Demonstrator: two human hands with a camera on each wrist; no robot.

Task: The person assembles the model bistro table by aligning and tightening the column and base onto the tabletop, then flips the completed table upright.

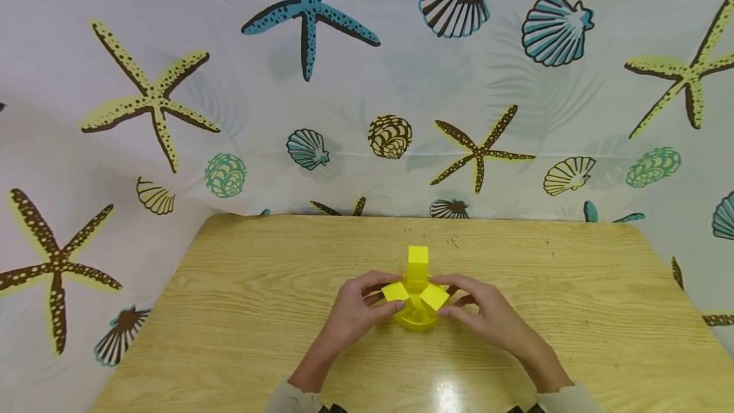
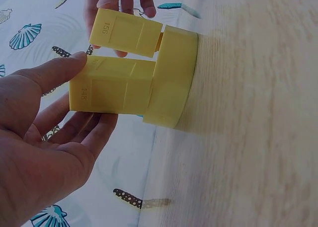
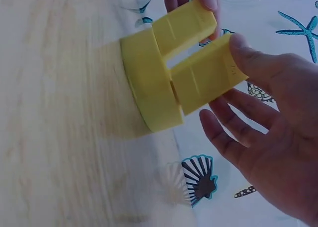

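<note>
A yellow plastic piece with a round base (image 1: 417, 324) stands upright on the wooden table. Three yellow rectangular blocks rise from it: a left one (image 1: 395, 290), a right one (image 1: 434, 297) and a taller-looking back one (image 1: 418, 257). My left hand (image 1: 352, 311) pinches the left block near its top between thumb and fingers. On the other side, my right hand (image 1: 487, 316) grips the right block the same way. Raised numbers mark the near block (image 2: 109, 90) in the left wrist view. The right wrist view shows the right block (image 3: 206, 77) meeting the base (image 3: 149, 83).
The wooden table (image 1: 258, 285) stretches out around the piece. Behind it and at both sides hangs a white cloth (image 1: 355, 94) printed with starfish and shells, reaching down to the table's back edge.
</note>
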